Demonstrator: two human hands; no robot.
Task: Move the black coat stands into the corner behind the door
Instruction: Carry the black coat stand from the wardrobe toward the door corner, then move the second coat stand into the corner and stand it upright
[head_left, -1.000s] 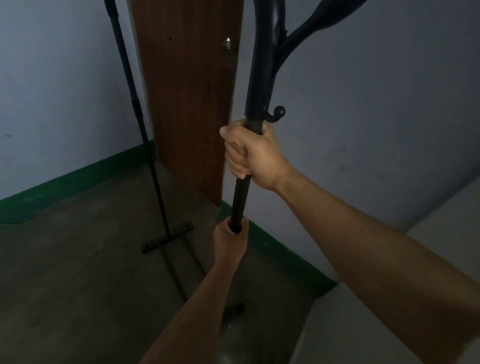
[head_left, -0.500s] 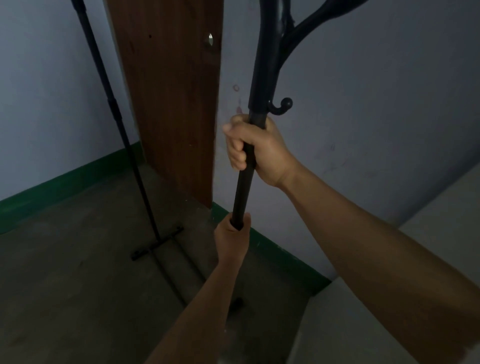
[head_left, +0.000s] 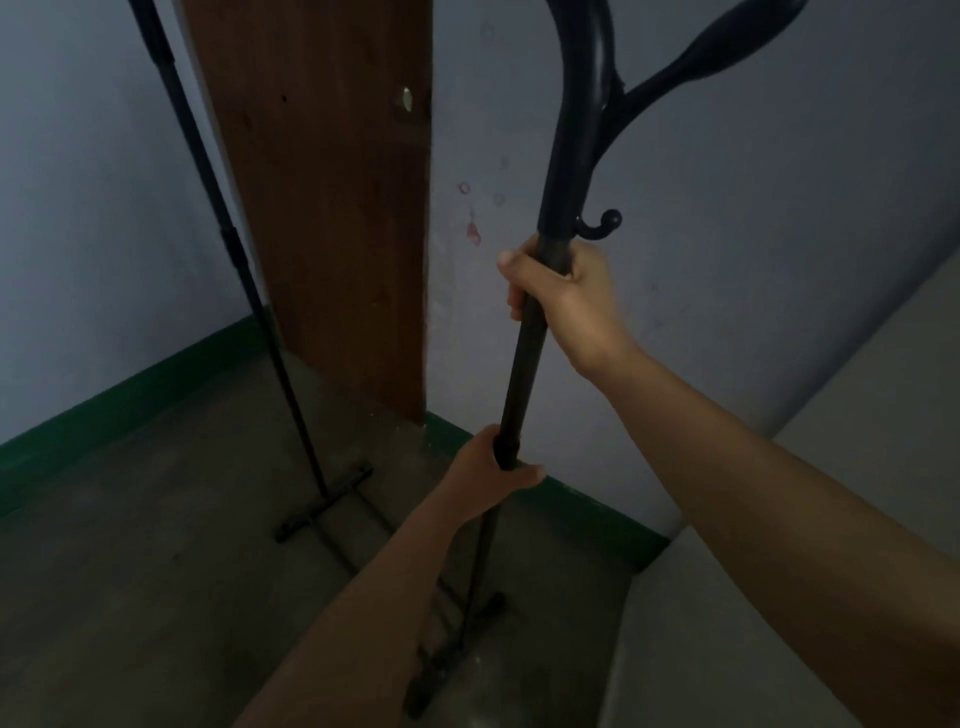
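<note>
A black coat stand (head_left: 527, 364) rises through the middle of the view, with curved arms and a small hook at its top. My right hand (head_left: 563, 299) grips its pole just under the hook. My left hand (head_left: 493, 475) grips the same pole lower down. Its cross-shaped foot (head_left: 447, 660) shows near the floor at the bottom centre. A second black coat stand (head_left: 244, 280) stands alone at the left, its foot (head_left: 324, 504) resting on the floor in front of the brown wooden door (head_left: 322, 208).
The open door leans against blue walls with a green skirting (head_left: 119, 405). The floor (head_left: 130, 571) is bare grey concrete. A pale raised ledge (head_left: 727, 623) fills the lower right.
The view has shifted slightly, so the door and the left stand sit a little further right. The held stand's foot now shows below my left forearm. Both hands keep their grip.
</note>
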